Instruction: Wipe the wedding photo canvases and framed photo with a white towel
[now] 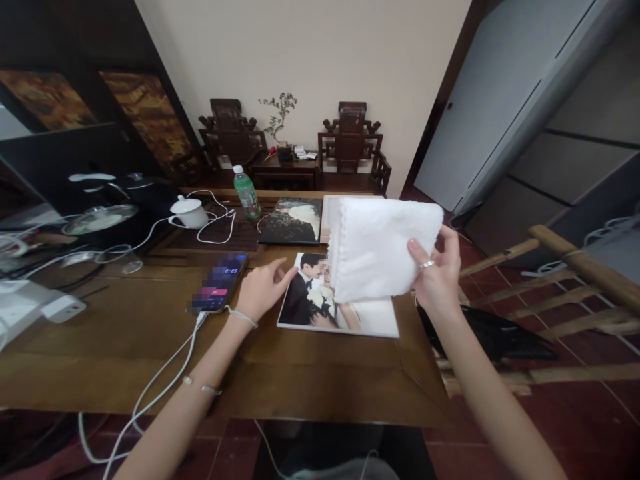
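Note:
My right hand (439,275) grips a folded white cloth (383,247) with a scalloped edge by its right side, thumb in front. The cloth is held up over a photo panel (371,320) lying flat on the wooden table and covers its upper right part. Two people in dark and white clothes are pictured on the panel. By the panel's left edge is my left hand (264,292), its thumb and a finger stretched toward that edge; whether it touches I cannot tell. Just left of this hand lies a lit phone (220,283) with a white cable plugged in.
Behind the panel lie a dark picture (291,221) and a pale frame (327,215), partly behind the cloth. A green bottle (247,193), a white lidded cup (189,212), a glass-lidded pot (103,220) and a white power strip (30,310) stand farther left. A wooden chair (575,293) is at right.

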`<state>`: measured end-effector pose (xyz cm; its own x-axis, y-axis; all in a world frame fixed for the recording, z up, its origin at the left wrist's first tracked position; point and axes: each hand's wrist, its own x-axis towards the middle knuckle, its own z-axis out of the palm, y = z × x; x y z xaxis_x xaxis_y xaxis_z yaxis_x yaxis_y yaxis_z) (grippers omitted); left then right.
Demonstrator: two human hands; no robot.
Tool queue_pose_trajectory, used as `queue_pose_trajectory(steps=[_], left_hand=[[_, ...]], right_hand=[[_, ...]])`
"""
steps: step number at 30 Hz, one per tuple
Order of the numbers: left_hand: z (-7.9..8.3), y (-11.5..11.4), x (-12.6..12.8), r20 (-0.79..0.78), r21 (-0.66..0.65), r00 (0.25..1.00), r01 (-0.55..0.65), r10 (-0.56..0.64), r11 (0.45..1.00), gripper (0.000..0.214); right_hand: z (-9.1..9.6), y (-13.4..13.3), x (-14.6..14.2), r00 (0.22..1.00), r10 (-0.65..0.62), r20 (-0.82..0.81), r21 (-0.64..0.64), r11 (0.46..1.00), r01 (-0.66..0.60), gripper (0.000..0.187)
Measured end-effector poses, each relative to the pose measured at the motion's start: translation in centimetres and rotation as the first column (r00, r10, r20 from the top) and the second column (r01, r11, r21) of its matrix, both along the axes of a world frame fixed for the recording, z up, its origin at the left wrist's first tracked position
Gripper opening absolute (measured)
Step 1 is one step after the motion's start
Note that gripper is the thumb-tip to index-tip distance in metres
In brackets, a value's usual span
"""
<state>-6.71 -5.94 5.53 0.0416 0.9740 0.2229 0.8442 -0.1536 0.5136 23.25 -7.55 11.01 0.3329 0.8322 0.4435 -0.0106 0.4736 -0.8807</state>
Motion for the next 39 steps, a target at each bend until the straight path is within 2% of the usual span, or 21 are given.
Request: queue_pose_trajectory(steps=[1, 3, 5, 7, 11, 14, 16, 19, 21, 25, 28, 30, 31, 33, 35, 37, 39], left_hand=[[0.6, -0.1, 0.5, 0.197, 0.036, 0.976, 0.081, -0.087, 0.996, 0.056], [1.7, -0.3, 1.8, 0.517, 0.124, 0.805, 0.266, -0.291, 0.956, 0.065], [2.7, -0.6, 3.4, 0.602, 0.211, 0.658, 0.416, -0.453, 0.885, 0.080], [3.4, -1.1, 4.9, 0.628, 0.229, 0.610, 0.449, -0.483, 0.864, 0.087], [4.3, -2.0, 6.4, 0.667, 0.114, 0.632, 0.438, -0.395, 0.892, 0.058], [4.5, -2.6, 6.2, 0.648, 0.128, 0.638, 0.447, -0.416, 0.885, 0.048], [4.7, -2.9, 5.9, 0.633, 0.139, 0.630, 0.480, -0.450, 0.866, 0.047], [5.2, -3.3, 5.9, 0.619, 0.099, 0.607, 0.569, -0.498, 0.816, 0.044], [5.5, -3.4, 6.0, 0.615, 0.068, 0.595, 0.614, -0.518, 0.786, 0.043], [5.5, -3.2, 6.1, 0.637, 0.054, 0.567, 0.643, -0.522, 0.764, 0.042], [4.6, -2.8, 5.3, 0.644, 0.027, 0.565, 0.657, -0.516, 0.753, 0.040], [3.4, -2.2, 4.3, 0.600, 0.017, 0.626, 0.612, -0.498, 0.791, 0.036], [2.6, -1.9, 3.7, 0.548, 0.025, 0.683, 0.563, -0.483, 0.826, 0.036], [0.8, -0.9, 2.5, 0.420, 0.061, 0.814, 0.416, -0.402, 0.907, 0.036], [-1.1, 0.1, 1.5, 0.293, 0.068, 0.901, 0.315, -0.320, 0.947, 0.040], [-2.7, 1.0, 1.0, 0.212, 0.037, 0.940, 0.266, -0.268, 0.963, 0.045], [-3.8, 1.5, 1.0, 0.160, 0.036, 0.958, 0.236, -0.239, 0.971, 0.049]], right_hand=[[0.0, -0.3, -0.3, 1.000, 0.002, 0.020, -0.019, 1.000, -0.001, 0.047], [-0.2, -0.9, -1.0, 0.997, 0.013, 0.080, -0.058, 0.998, -0.008, 0.048], [-0.5, -1.3, -1.9, 0.988, 0.025, 0.150, -0.066, 0.998, -0.015, 0.049], [-0.9, -1.8, -2.7, 0.981, 0.026, 0.193, -0.046, 0.999, -0.018, 0.048], [-1.4, -2.8, -2.8, 0.977, 0.056, 0.204, -0.010, 0.998, -0.055, 0.047], [-1.4, -3.4, -1.5, 0.967, 0.151, 0.205, -0.035, 0.989, -0.147, 0.050], [-1.4, -3.8, -0.5, 0.950, 0.240, 0.201, -0.096, 0.970, -0.224, 0.053], [-1.5, -4.2, 0.4, 0.903, 0.393, 0.170, -0.220, 0.909, -0.354, 0.053], [-1.5, -4.4, 0.3, 0.894, 0.426, 0.134, -0.258, 0.887, -0.384, 0.053], [-1.1, -4.5, -0.6, 0.943, 0.322, 0.079, -0.222, 0.928, -0.299, 0.049], [-0.2, -4.4, -0.3, 0.974, 0.198, 0.111, -0.193, 0.966, -0.175, 0.043], [0.4, -4.3, 0.8, 0.980, 0.065, 0.190, -0.135, 0.990, -0.039, 0.040], [0.7, -4.2, 1.6, 0.968, -0.018, 0.251, -0.085, 0.996, 0.040, 0.040], [1.2, -3.9, 3.5, 0.891, -0.200, 0.407, 0.041, 0.979, 0.201, 0.039], [1.1, -3.6, 5.2, 0.733, -0.326, 0.597, 0.139, 0.942, 0.306, 0.033], [0.1, -3.4, 5.9, 0.545, -0.338, 0.767, 0.181, 0.930, 0.321, 0.020], [-1.6, -3.4, 5.4, 0.380, -0.247, 0.891, 0.165, 0.958, 0.235, 0.016]])
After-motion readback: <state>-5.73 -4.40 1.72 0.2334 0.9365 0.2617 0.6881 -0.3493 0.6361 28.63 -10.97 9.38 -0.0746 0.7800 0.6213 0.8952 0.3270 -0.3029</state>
